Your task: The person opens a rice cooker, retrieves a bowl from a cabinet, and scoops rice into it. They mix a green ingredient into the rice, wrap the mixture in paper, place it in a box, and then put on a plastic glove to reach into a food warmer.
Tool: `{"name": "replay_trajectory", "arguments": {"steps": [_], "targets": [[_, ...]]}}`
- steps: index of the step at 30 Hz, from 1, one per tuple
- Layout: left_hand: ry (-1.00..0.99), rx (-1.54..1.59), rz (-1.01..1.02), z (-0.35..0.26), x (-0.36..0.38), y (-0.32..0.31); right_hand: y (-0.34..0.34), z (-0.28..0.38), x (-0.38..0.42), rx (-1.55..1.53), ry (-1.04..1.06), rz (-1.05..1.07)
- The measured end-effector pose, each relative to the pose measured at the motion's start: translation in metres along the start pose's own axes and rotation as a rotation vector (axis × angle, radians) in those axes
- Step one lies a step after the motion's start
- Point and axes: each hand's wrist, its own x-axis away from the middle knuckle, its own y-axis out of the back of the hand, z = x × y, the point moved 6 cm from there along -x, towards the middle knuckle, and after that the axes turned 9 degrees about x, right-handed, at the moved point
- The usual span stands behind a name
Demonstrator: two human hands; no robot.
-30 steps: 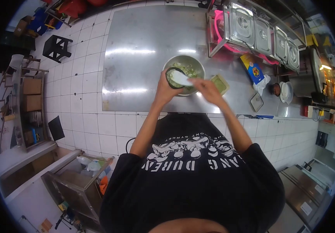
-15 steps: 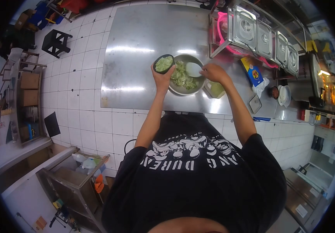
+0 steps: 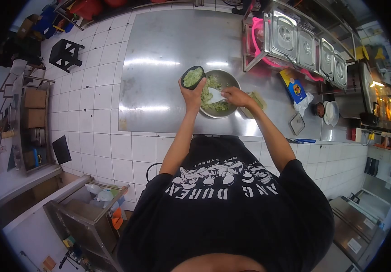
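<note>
My left hand (image 3: 192, 94) is closed round a small black bowl (image 3: 184, 75), tilted beside the left rim of a metal mixing bowl (image 3: 234, 80). Pale green mash (image 3: 193, 76) fills the small bowl. In my right hand (image 3: 235, 96) is a white rice paddle (image 3: 215, 95), its blade down in the green mixture (image 3: 222, 106) inside the mixing bowl. Part of that mixture lies hidden behind the paddle and my left fingers. Just right of the mixing bowl, partly behind my right wrist, sits a light green item (image 3: 258, 100) I cannot identify.
The steel table (image 3: 159, 41) carries a rack with lidded metal pans (image 3: 306, 45) and a pink basket (image 3: 255, 36) at right. A blue and yellow packet (image 3: 293, 86), white tissue (image 3: 302, 104) and small metal tray (image 3: 297, 123) lie nearer. A black stool (image 3: 66, 54) stands left.
The rice paddle and my right hand have moved left and down within the mixing bowl, toward my left hand. The small bowl stays in my left hand, shifted slightly.
</note>
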Motion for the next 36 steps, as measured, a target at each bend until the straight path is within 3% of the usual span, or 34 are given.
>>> {"name": "replay_trajectory", "arguments": {"steps": [2,8,11,12,14,16,18,19,21,23,24,28,30,33,35,36], "targets": [[0.002,-0.005,0.004,0.001,-0.003,0.001,-0.003,-0.001,0.004,-0.194,-0.035,0.027],[0.019,-0.026,0.059,-0.01,-0.007,-0.001,0.028,0.002,0.028,-0.292,-0.074,0.002],[-0.114,-0.414,0.125,-0.035,-0.002,-0.001,0.056,0.008,0.05,-0.29,-0.115,-0.093],[-0.111,-0.414,0.128,-0.043,0.002,-0.002,0.063,0.011,0.055,-0.292,-0.119,-0.094],[-0.172,-0.722,0.249,-0.06,0.011,-0.014,0.08,0.014,0.064,-0.104,-0.18,-0.192],[-0.118,-0.691,0.316,-0.057,0.017,-0.029,0.081,0.027,0.063,-0.007,-0.188,-0.229],[-0.26,-0.943,0.475,-0.048,0.028,-0.054,0.074,0.053,0.064,0.45,-0.239,-0.4],[-0.26,-0.991,0.508,-0.041,0.031,-0.061,0.065,0.069,0.063,0.462,-0.34,-0.345],[-0.322,-1.043,0.492,-0.031,0.037,-0.072,0.029,0.083,0.058,0.536,-0.344,-0.256],[-0.46,-1.14,0.493,-0.014,0.039,-0.072,0.001,0.114,0.061,0.578,-0.352,-0.337],[-0.457,-1.139,0.496,-0.015,0.041,-0.072,-0.003,0.122,0.065,0.616,-0.356,-0.413],[-0.321,-0.989,0.488,-0.029,0.042,-0.06,0.001,0.118,0.078,0.583,-0.336,-0.366],[-0.242,-0.938,0.473,-0.038,0.033,-0.053,0.023,0.103,0.09,0.591,-0.146,-0.41],[-0.075,-0.655,0.469,-0.045,0.027,-0.033,0.064,0.086,0.104,0.495,-0.228,-0.276],[-0.064,-0.612,0.478,-0.04,0.023,-0.023,0.076,0.071,0.12,-0.11,-0.5,-0.456],[-0.054,-0.563,0.502,-0.04,0.023,-0.025,0.066,0.066,0.118,-0.106,-0.496,-0.454]]}}
